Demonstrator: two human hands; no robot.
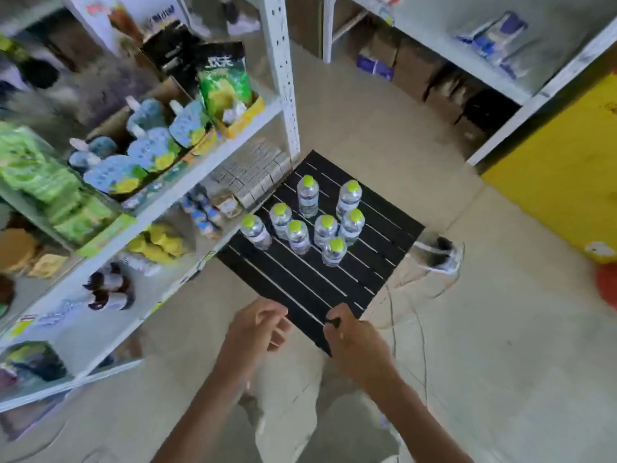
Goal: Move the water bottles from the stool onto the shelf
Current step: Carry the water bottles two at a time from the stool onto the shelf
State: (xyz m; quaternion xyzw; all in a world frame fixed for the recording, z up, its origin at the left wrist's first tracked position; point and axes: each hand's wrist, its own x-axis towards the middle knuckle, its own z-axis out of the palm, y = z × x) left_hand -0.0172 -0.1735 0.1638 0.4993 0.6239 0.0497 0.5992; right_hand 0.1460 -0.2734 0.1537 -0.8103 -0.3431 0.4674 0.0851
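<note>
Several small clear water bottles with lime-green caps stand upright in a cluster on the far half of a black slatted stool. The white metal shelf stands directly left of the stool, its tiers packed with pouches, packets and small boxes. My left hand hovers at the stool's near edge, fingers loosely curled and apart, holding nothing. My right hand is at the stool's near corner, thumb on top of the slats and fingers hidden past the edge. Both hands are well short of the bottles.
A second white shelf with cardboard boxes under it runs along the back right. A yellow panel stands at the right. A shoe sits on the floor by the stool's right corner, with thin cables beside it.
</note>
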